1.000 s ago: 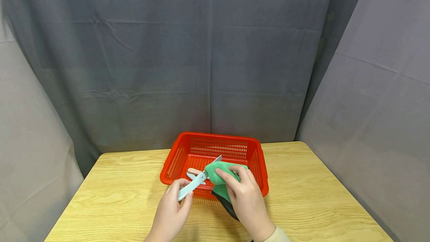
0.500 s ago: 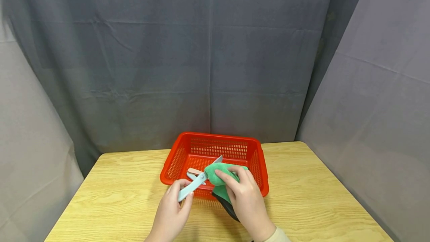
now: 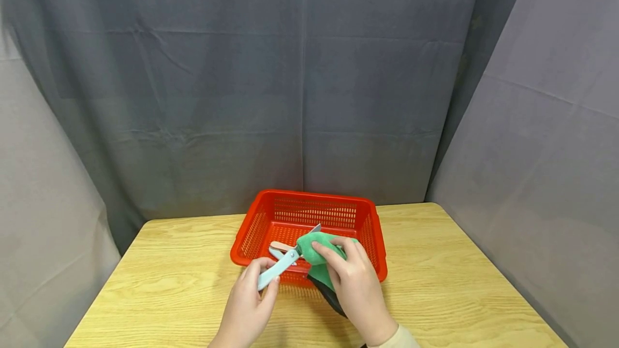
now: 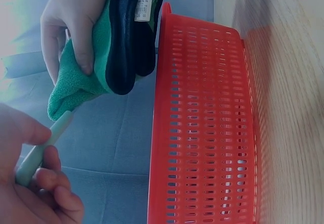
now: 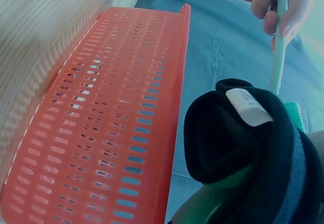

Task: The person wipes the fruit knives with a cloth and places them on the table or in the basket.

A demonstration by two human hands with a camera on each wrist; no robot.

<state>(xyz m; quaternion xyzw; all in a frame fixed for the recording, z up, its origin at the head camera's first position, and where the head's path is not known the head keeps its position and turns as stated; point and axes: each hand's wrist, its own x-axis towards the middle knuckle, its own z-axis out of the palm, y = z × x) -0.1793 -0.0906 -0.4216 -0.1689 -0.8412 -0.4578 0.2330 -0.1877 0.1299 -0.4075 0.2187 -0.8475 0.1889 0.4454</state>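
Observation:
My left hand (image 3: 246, 299) grips the pale blue handle of a folding knife (image 3: 278, 270) between thumb and fingers. The knife points up and to the right over the basket. A green cloth (image 3: 314, 248) with black trim is folded around the blade near the handle, and only the blade's tip shows beyond it. My right hand (image 3: 355, 286) pinches this cloth from the right side. In the left wrist view the cloth's black edge (image 4: 121, 47) carries a white label (image 4: 143, 9). The right wrist view has the black edge covering most of the blade side.
A red slotted plastic basket (image 3: 319, 196) stands on the wooden table (image 3: 159, 283) just beyond the hands. Inside it lie a pinkish handle (image 3: 281, 246) and a pale blue one, partly hidden. Grey curtains (image 3: 217, 95) hang behind the table and at both sides.
Over the last second the cloth and my right hand have shifted very slightly, lastly a little to the right along the blade. Both hands keep their holds; the basket is still.

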